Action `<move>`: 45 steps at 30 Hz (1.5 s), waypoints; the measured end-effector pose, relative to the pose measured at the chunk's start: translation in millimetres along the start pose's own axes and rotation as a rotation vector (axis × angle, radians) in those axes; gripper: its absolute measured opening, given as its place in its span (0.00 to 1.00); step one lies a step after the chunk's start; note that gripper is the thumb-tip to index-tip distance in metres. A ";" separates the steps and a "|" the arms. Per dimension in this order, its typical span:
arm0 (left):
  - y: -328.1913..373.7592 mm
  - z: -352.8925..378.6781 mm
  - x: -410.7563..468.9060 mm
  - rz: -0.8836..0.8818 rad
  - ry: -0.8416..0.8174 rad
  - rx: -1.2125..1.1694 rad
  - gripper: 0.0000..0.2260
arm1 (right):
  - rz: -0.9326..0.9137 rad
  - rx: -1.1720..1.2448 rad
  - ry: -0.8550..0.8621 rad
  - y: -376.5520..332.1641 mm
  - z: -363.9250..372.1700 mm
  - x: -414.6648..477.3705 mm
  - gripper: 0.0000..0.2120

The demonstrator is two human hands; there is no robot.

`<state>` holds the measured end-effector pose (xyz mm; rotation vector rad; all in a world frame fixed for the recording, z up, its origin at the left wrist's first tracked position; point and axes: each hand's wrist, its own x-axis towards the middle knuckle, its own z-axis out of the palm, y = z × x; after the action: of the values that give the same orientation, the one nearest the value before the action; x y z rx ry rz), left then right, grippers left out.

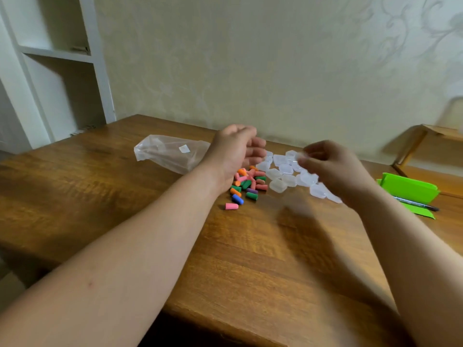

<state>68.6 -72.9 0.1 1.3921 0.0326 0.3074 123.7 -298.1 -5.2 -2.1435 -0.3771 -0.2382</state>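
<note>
Two hands hover over the brown wooden table (75,176), and only one plainly has something in it. Your right hand (333,169) pinches a small clear plastic case (297,156) between thumb and fingertips (304,160); motion blur hides whether its lid is open. Your left hand (235,151) hangs with its fingers curled loosely inward, and I cannot tell whether anything sits inside them. Just below those curled fingers lies the heap of coloured foam earplugs (250,182), with one pink earplug (231,206) lying apart, nearer to you. Under and just beyond your right fingertips spreads the cluster of matching clear cases (283,171), touching one another.

The case will likely feel very light, stiff and slick — thin plastic that could squirt out of a pinch or crack if squeezed hard. Take it by its two short sides, so the lid is free to hinge. The earplugs look soft and springy; they should compress easily, so pick one up by its middle with thumb and forefinger. Behind your left fingers lies a crumpled clear plastic bag (170,156); off beyond your right wrist is a green paper folder (411,189) with a dark pen (416,204) on it.
</note>
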 end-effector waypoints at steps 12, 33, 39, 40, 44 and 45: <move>-23.5 -13.2 10.2 0.142 0.159 0.103 0.09 | -0.028 -0.461 -0.100 41.4 25.2 2.1 0.10; -24.9 -9.3 5.5 0.171 0.108 0.188 0.09 | -0.146 -0.554 -0.130 9.0 51.2 -7.3 0.16; -27.4 -6.5 4.9 0.187 0.058 0.240 0.09 | -0.131 -0.330 -0.085 13.6 49.9 -6.9 0.19; -28.8 -5.4 4.9 0.208 0.063 0.305 0.08 | -0.149 -0.265 -0.045 13.8 49.4 -6.6 0.19; -34.2 -1.4 1.7 0.265 0.008 0.546 0.08 | -0.239 -0.065 0.087 9.5 49.0 -10.2 0.14; -35.1 -0.8 1.0 0.248 -0.030 0.549 0.08 | -0.254 -0.026 0.092 8.1 49.4 -12.5 0.14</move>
<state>76.2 -76.9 -33.9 1.9510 -0.0876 0.5093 116.2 -263.7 -43.0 -2.0989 -0.5964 -0.4865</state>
